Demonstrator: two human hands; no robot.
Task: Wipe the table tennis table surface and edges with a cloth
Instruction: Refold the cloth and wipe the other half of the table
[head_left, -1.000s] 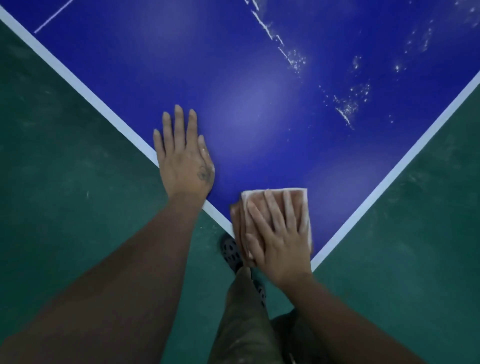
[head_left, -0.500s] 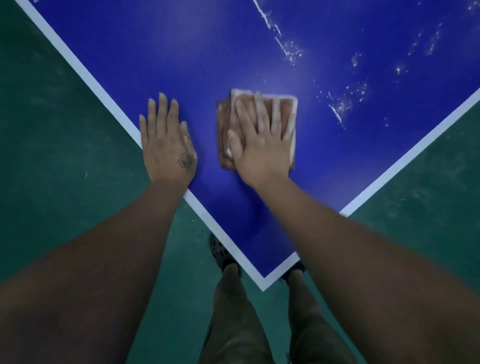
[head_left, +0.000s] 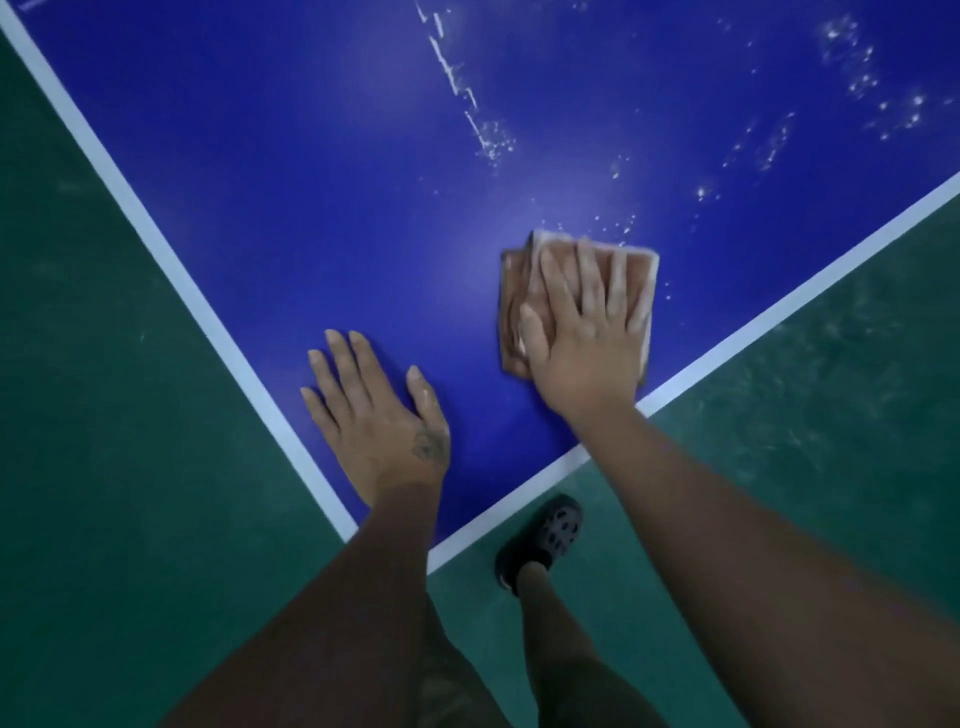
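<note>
My right hand (head_left: 587, 338) lay flat on the folded brown-orange cloth (head_left: 514, 291). Its fingers were straight and a little apart, pressing the cloth down on the blue table tennis table (head_left: 311, 182). The cloth sat near the table corner closest to me, just inside the white line along the right edge (head_left: 779, 312). My left hand (head_left: 374, 415) lay flat on the bare blue top too, fingers straight and a bit spread, holding nothing. It was beside the left edge, apart from the cloth.

I think a few things could have gone wrong here. I was only pressing the cloth, not gripping it. A fast push could have let it slip out from under my palm or bunch up. It was also close to the right edge. One pull toward me could have slid it off onto the green floor (head_left: 104, 415), where it would get dirty.

Little white specks and streaks (head_left: 488, 140) lay farther in from the corner, some just past the cloth. I could not tell if they were wet or dry. The cloth might have only smeared them around. My leaning left hand might also have left marks on the blue top.
</note>
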